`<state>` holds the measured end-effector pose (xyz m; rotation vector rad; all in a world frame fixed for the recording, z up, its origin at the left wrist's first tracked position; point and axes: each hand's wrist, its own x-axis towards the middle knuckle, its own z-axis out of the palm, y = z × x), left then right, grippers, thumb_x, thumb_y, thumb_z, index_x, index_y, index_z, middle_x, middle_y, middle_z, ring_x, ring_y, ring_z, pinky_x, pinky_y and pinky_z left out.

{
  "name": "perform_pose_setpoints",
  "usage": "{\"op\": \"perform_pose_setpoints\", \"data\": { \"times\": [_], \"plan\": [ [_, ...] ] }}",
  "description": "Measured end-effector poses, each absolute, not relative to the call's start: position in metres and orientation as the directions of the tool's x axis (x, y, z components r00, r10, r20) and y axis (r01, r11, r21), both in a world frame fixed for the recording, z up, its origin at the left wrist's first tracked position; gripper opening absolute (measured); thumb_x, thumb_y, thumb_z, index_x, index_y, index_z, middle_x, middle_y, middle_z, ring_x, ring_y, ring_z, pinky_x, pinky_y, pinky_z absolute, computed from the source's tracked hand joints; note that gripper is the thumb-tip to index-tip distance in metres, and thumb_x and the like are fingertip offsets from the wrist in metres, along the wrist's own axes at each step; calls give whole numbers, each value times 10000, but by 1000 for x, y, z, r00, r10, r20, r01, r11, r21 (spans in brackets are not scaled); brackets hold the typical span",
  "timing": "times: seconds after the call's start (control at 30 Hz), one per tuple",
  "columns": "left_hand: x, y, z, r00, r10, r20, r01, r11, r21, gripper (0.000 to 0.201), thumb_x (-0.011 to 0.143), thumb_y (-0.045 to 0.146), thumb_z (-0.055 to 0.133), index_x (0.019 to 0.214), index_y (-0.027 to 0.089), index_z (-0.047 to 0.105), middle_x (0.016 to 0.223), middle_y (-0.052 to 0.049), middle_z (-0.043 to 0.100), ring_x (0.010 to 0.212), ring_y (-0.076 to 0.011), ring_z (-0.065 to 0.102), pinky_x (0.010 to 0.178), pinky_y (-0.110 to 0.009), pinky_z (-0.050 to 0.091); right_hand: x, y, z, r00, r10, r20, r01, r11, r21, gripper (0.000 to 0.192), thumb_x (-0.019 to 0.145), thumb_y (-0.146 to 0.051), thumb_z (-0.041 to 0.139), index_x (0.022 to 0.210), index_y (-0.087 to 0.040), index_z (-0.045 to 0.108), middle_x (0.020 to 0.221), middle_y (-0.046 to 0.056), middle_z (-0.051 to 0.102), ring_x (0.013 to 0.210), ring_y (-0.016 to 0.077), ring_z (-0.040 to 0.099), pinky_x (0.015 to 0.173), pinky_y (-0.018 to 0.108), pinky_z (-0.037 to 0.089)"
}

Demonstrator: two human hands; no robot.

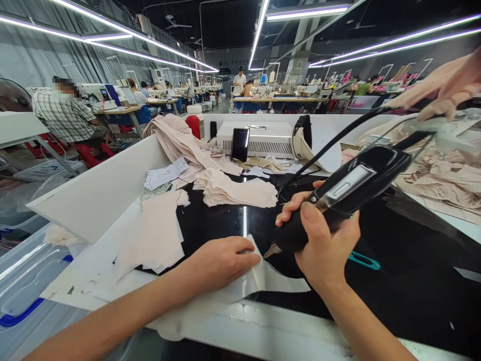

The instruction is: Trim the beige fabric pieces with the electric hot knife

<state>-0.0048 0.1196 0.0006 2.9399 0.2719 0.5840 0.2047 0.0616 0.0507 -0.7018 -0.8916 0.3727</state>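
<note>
The right hand (323,245) is closed around a black handheld cutting tool (338,195), its cable running up and away to the right. The tool's metal tip points down-left, just beside the fingertips of the left hand (221,260). The left hand lies flat, fingers extended, pressing a pale fabric piece (270,278) onto the glossy black table (394,281); it grips nothing. The piece sits at the table's near edge. A stack of beige cut pieces (233,190) lies further back. Teal snips (363,260) rest right of the right hand. A phone (240,144) stands against a white machine (263,138).
</note>
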Motion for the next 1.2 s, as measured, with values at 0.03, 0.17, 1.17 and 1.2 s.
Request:
{"op": "perform_pose_setpoints", "data": {
  "times": [0.03, 0.17, 1.17, 1.2],
  "plan": [
    [-5, 120, 0, 907, 192, 375, 144, -978, 153, 213, 1265, 231, 588, 1323, 208, 792, 1360, -104, 813, 1155, -216, 831, 963, -291, 698, 205, 61, 51, 585, 568, 579, -12, 720, -694, 481, 944, -476, 1059, 1226, -294, 714, 875, -79, 785, 622, 138, 726, 608, 277, 680],
    [-6, 121, -1, 903, 175, 393, 134, -982, 131, 239, 1279, 241, 557, 1325, 205, 789, 1367, -104, 811, 1154, -215, 825, 965, -297, 704, 205, 60, 51, 588, 565, 579, -5, 718, -696, 471, 959, -482, 1048, 1226, -286, 713, 876, -75, 785, 630, 139, 726, 620, 283, 677],
    [17, 89, 0, 921, 199, 334, 147, -974, 173, 195, 1234, 127, 584, 1193, 158, 773, 1189, -112, 806, 1117, -255, 802, 1021, -376, 693, 227, 10, 51, 651, 516, 557, 140, 640, -756, 484, 931, -466, 1054, 1249, -300, 730, 893, -63, 798, 647, 160, 735, 609, 303, 681],
    [15, 89, 0, 923, 196, 331, 146, -974, 171, 192, 1234, 124, 583, 1204, 159, 770, 1197, -112, 804, 1125, -253, 801, 1025, -371, 692, 226, 9, 51, 649, 515, 561, 141, 642, -753, 486, 934, -468, 1053, 1254, -299, 729, 893, -63, 797, 641, 159, 734, 603, 302, 679]
  ]
}}
